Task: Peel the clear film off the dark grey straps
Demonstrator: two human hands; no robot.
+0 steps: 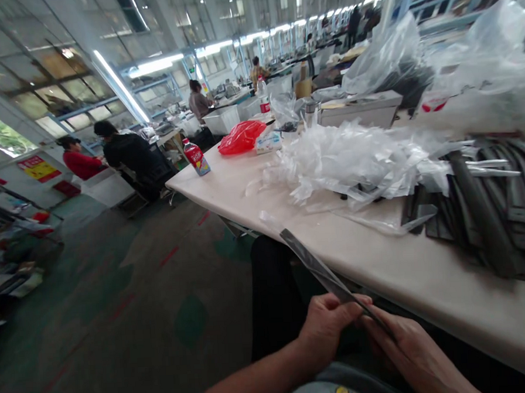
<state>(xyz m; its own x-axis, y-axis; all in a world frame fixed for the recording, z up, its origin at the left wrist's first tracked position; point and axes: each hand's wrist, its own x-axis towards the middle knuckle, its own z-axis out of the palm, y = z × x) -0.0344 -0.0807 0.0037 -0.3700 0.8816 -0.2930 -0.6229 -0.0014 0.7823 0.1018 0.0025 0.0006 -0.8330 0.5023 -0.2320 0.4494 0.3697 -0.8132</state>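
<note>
My left hand [329, 324] and my right hand [404, 342] are low in the view, over my lap, both closed on one long thin dark strip [315, 265] in a clear plastic sleeve. The strip slants up and to the left from my fingers toward the table's front edge. A heap of similar dark strips [487, 208] lies on the right of the table. A pile of crumpled clear plastic sleeves [352, 159] lies in the middle of the table.
The long cream table [425, 270] also carries a red-labelled bottle [196, 157], a red plastic bag [242, 137], a small packet [268, 142] and a grey box [359, 110]. Seated people [128, 153] work at tables further back. Cluttered shelves [10, 256] stand at left.
</note>
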